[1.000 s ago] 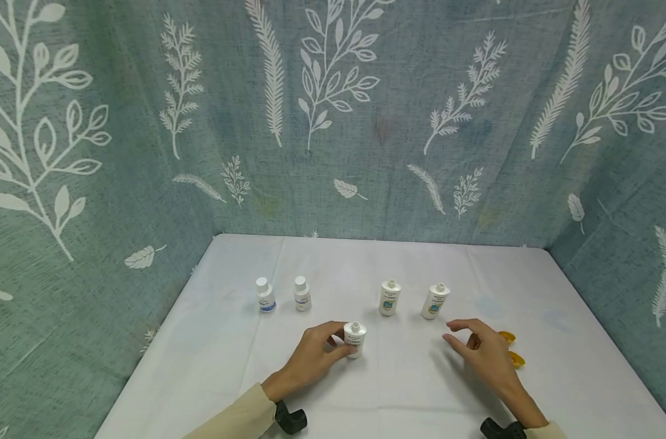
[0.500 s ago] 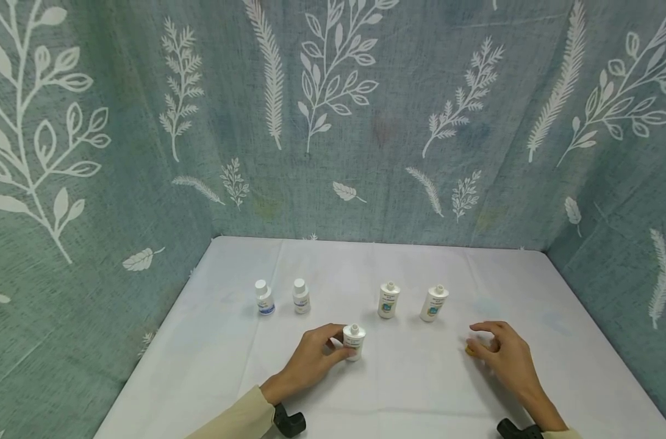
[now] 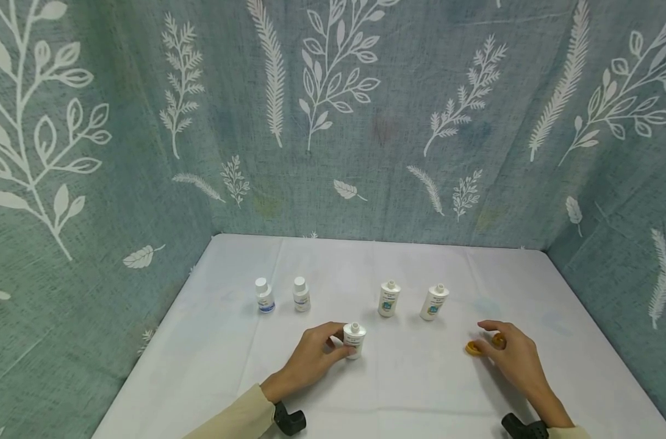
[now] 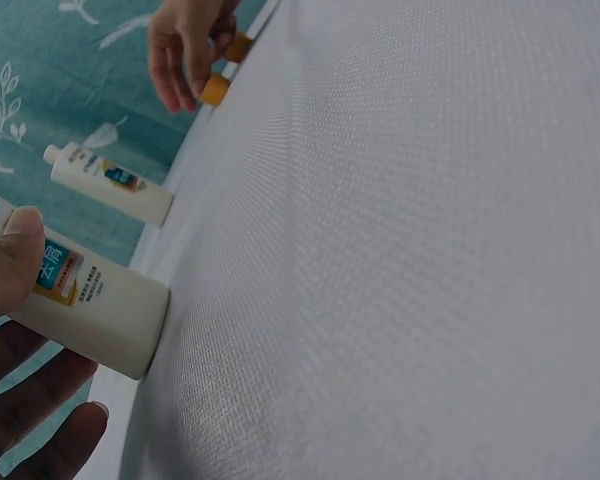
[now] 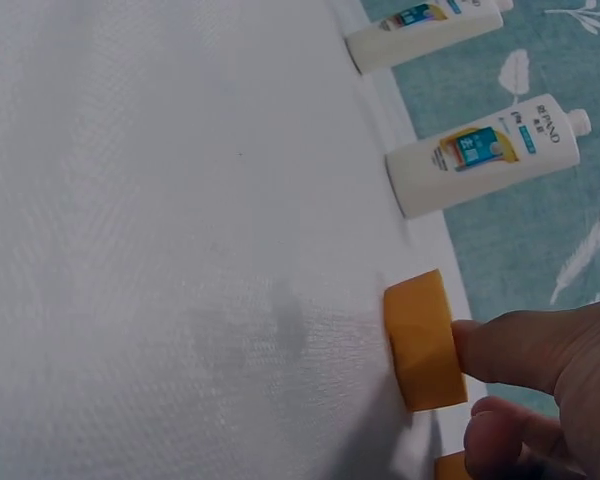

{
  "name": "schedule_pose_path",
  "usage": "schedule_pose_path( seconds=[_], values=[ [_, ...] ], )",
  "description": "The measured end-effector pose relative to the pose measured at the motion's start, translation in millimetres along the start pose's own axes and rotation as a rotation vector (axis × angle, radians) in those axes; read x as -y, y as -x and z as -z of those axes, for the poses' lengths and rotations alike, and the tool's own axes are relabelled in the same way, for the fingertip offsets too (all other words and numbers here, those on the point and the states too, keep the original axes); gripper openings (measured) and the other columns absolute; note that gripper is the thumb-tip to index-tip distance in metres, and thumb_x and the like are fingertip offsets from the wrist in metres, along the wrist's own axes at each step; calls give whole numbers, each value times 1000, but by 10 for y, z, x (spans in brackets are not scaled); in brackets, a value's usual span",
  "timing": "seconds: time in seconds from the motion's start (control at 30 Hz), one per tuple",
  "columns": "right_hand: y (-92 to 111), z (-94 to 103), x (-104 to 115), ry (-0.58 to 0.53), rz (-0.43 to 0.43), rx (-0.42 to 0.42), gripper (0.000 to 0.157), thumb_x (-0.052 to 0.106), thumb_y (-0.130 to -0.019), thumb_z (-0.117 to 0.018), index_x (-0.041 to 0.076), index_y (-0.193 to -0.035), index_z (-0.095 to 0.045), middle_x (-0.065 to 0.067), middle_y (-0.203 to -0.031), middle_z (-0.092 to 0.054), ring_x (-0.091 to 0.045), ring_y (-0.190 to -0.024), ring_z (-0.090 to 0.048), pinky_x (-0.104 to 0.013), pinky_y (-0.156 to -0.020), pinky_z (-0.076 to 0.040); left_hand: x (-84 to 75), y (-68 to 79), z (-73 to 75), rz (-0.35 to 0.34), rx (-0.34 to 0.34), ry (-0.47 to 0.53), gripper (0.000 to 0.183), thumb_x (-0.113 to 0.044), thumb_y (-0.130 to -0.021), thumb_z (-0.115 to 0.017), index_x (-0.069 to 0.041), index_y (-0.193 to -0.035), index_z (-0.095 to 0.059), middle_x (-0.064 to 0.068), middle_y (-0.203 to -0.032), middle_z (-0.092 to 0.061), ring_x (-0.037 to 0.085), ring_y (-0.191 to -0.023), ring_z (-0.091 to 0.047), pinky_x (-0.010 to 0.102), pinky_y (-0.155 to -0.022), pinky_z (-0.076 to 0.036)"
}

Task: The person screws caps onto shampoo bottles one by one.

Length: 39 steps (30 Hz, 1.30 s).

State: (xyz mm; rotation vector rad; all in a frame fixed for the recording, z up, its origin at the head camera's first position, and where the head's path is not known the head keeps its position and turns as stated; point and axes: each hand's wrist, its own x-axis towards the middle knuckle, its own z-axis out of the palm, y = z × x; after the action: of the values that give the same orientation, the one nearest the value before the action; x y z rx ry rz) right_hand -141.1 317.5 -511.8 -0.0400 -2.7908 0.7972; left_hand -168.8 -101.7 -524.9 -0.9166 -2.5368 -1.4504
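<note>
My left hand holds a white bottle with a narrow nozzle, thumb on one side. In the left wrist view the bottle has its base at the cloth and shows a blue-and-orange label. Farther right, my right hand hovers low over small orange cap-shaped pieces. Its thumb and forefinger stay apart. The right wrist view shows a fingertip touching the top of one orange piece. A second orange piece sits behind the thumb, partly covered by the hand.
Two similar nozzle bottles, one nearer the middle and one to its right, stand beyond my hands. Two smaller white-capped bottles stand back left. The table has a white cloth; a leaf-patterned curtain surrounds its back and sides.
My right hand has shifted right, away from the right nozzle bottle. Orange pieces now show at its thumb, whereas earlier they showed behind the hand. My left hand keeps its grip, unmoved.
</note>
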Motion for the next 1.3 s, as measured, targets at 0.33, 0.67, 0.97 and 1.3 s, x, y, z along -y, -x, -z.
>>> schedule_pose_path(
  seconds=[0.33, 0.67, 0.97, 1.3],
  values=[
    [-36, 62, 17, 4, -16, 137, 49, 36, -87, -84, 7, -124, -72, -17, -119, -70, -22, -88, -61, -37, -67, -51, 18, -5, -5, -13, -9, -10, 38, -27, -90, -81, -16, -125, -69, -10, -111, -71, 6, -99, -66, 31, -79, -59],
    [-65, 60, 44, 101, 57, 223, 35, 23, -80, -90, 9, -110, -78, -9, -107, -73, -18, -81, -60, -36, -64, -49, 9, -2, -2, -9, -8, -2, 38, -26, -90, -82, -17, -125, -69, -10, -111, -72, 6, -99, -66, 31, -79, -59],
    [-66, 45, 106, 104, 100, 178, 31, 23, -79, -90, 12, -105, -77, -1, -97, -71, -14, -74, -55, -32, -61, -46, 3, 2, 2, 0, -5, 1, 38, -29, -91, -80, -18, -126, -69, -10, -111, -72, 6, -98, -66, 31, -79, -59],
    [-71, 39, 321, 54, 79, 179, 31, 25, -81, -90, 12, -106, -75, 1, -97, -72, -14, -68, -48, -28, -55, -39, -10, 6, 5, 12, -5, 1, 37, -25, -91, -81, -17, -125, -69, -10, -110, -72, 5, -98, -66, 32, -79, -59]
  ],
)
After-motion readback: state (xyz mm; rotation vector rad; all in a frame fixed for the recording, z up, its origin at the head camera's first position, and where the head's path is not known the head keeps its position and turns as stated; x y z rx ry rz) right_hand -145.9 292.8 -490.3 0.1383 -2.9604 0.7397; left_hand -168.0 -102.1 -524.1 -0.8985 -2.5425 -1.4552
